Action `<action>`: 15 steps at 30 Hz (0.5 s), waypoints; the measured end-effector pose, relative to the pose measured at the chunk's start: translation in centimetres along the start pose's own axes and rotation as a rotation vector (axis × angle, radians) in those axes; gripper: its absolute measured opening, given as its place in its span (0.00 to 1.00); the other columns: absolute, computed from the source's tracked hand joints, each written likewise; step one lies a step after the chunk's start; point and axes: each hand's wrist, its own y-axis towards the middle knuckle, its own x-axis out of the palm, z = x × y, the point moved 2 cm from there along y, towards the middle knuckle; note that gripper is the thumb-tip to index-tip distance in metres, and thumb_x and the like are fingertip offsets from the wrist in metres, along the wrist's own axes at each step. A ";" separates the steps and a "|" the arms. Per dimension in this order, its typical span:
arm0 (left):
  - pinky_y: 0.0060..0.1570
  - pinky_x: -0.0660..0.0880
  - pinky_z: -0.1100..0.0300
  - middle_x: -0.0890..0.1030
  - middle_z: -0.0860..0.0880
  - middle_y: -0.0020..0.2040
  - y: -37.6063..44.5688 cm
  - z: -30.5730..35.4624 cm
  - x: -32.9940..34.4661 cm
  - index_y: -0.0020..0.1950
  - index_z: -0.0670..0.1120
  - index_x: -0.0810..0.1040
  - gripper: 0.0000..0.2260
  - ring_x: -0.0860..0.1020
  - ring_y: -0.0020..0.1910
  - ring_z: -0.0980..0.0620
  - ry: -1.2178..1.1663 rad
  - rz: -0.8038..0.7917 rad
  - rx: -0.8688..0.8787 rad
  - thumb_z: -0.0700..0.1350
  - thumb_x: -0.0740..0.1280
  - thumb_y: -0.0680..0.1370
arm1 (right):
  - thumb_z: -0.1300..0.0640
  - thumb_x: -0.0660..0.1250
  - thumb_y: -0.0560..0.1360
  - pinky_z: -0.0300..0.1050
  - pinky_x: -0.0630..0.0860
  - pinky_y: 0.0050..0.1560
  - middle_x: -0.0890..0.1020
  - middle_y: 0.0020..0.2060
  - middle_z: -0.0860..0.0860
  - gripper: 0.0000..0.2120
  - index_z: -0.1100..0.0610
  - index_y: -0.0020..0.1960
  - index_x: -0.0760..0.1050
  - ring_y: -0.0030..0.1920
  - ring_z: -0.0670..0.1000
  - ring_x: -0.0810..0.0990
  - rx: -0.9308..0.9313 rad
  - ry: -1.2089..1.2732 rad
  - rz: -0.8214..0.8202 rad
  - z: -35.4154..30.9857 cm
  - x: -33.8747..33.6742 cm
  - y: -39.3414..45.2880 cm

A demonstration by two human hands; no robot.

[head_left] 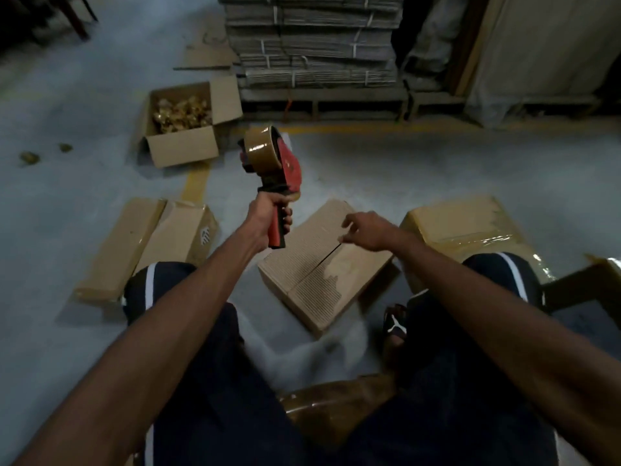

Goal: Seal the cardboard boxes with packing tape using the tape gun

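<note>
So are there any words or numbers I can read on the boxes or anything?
No readable words or numbers anywhere.
Black sandal: a white leaping-cat logo, no letters.
Flattened brown cardboard box on the left: dark printed marks, too blurred to read.

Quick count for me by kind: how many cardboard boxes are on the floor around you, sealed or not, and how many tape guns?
Taped-over boxes: 3, left, right, near bottom
Untaped closed box: 1, centre
Open box with golden items: 1
Tape gun: 1, gripped by the left hand
Total: 6. The strapped flat cardboard stack and the partly cut-off cardboard at the right edge are not counted.
</note>
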 end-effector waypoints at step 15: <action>0.23 0.61 0.64 0.65 0.51 0.28 9.9 -1.1 5.2 0.36 0.48 0.68 0.12 0.62 0.22 0.55 0.050 -0.153 -0.229 0.45 0.69 0.75 | 0.49 0.68 0.78 0.53 0.78 0.55 0.82 0.55 0.55 0.13 0.58 0.56 0.80 0.54 0.58 0.81 0.147 0.211 0.365 0.1 -3.7 9.1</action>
